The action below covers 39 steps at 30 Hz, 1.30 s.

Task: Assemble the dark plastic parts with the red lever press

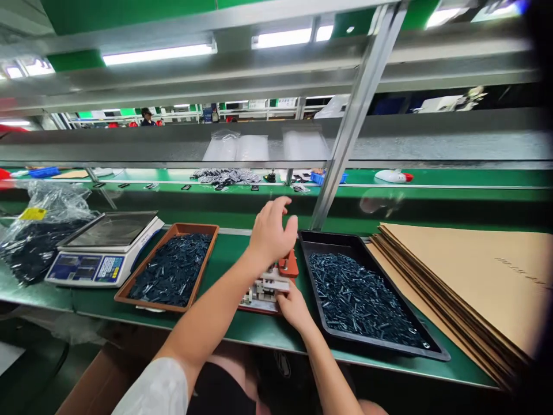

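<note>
My left hand (272, 233) is raised with its fingers apart, holding nothing, just above the red handle (288, 265) of a small white hand press (264, 291). My right hand (294, 308) presses against the side of that press and seems to grip it. To the left of the press, a brown tray (194, 228) holds a heap of small dark blue parts (171, 271). To its right, a black tray (341, 245) holds similar parts, which look metallic (358, 300).
A digital scale (106, 251) and a plastic bag of dark parts (38, 251) stand at the left of the green bench (233, 325). Stacked cardboard sheets (466, 276) lie at the right. A steel upright (354, 115) rises behind the black tray. A conveyor (432, 177) runs behind, and a person (147, 117) stands far off.
</note>
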Each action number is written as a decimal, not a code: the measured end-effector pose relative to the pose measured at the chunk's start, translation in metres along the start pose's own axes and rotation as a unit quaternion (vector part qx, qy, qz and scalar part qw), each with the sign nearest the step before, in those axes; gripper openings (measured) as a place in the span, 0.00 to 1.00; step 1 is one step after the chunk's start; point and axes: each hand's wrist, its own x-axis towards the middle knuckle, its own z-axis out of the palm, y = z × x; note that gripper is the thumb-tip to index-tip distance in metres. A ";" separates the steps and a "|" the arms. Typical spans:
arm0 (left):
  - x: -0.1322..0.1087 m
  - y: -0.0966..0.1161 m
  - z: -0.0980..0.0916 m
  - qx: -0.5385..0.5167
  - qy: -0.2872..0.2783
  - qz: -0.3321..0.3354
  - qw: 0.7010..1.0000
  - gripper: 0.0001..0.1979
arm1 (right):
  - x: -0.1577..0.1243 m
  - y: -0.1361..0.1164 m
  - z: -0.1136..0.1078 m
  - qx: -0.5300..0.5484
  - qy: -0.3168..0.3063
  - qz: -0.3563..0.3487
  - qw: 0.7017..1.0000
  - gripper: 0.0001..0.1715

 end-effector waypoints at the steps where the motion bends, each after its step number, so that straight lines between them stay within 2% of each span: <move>1: 0.010 -0.004 0.000 -0.026 -0.017 -0.022 0.999 0.14 | -0.001 -0.001 0.001 -0.007 0.000 -0.005 1.000 0.22; 3: 0.016 -0.007 -0.005 -0.061 -0.043 -0.035 0.997 0.18 | -0.004 -0.003 0.002 -0.023 -0.001 -0.013 1.000 0.21; 5: 0.000 -0.007 -0.013 -0.051 -0.046 -0.025 0.997 0.25 | -0.008 -0.007 0.004 -0.040 0.003 -0.020 0.999 0.20; 8: -0.061 -0.019 -0.030 0.006 -0.031 -0.012 0.999 0.30 | -0.011 -0.011 0.006 -0.056 0.018 -0.027 0.998 0.21; 10: -0.112 -0.043 -0.038 0.050 -0.014 -0.038 0.998 0.30 | -0.012 -0.011 0.007 -0.058 0.015 -0.032 0.998 0.22; 11: -0.137 -0.058 -0.040 0.076 -0.020 -0.072 0.994 0.30 | -0.012 -0.011 0.007 -0.059 0.007 -0.031 0.998 0.22; 14: -0.197 -0.100 -0.040 0.105 -0.084 -0.165 0.977 0.27 | -0.012 -0.005 0.009 -0.080 -0.015 -0.013 0.997 0.23; 16: -0.219 -0.117 -0.035 0.084 -0.120 -0.202 0.968 0.21 | -0.013 0.001 0.011 -0.101 -0.016 -0.002 0.995 0.23; 19: -0.226 -0.125 -0.027 0.067 -0.113 -0.241 0.961 0.15 | -0.013 0.007 0.012 -0.121 -0.014 -0.007 0.993 0.24; 22: -0.217 -0.119 -0.022 0.095 -0.085 -0.277 0.952 0.12 | -0.013 0.009 0.011 -0.144 -0.017 -0.010 0.989 0.25; 26: -0.207 -0.109 -0.018 0.128 -0.082 -0.292 0.944 0.11 | -0.014 0.011 0.008 -0.182 -0.013 0.007 0.983 0.28; 29: -0.205 -0.110 -0.017 0.039 -0.043 -0.358 0.932 0.20 | -0.015 0.009 0.008 -0.192 -0.005 0.029 0.981 0.31; 32: -0.208 -0.116 -0.017 -0.077 0.027 -0.439 0.895 0.29 | -0.015 0.008 0.010 -0.201 0.008 0.055 0.978 0.33; 34: -0.210 -0.119 -0.016 -0.107 0.043 -0.439 0.891 0.29 | -0.014 0.008 0.011 -0.201 0.008 0.064 0.977 0.34; 39: -0.212 -0.122 -0.012 -0.096 0.060 -0.396 0.911 0.21 | -0.008 0.011 0.010 -0.191 0.027 0.064 0.979 0.32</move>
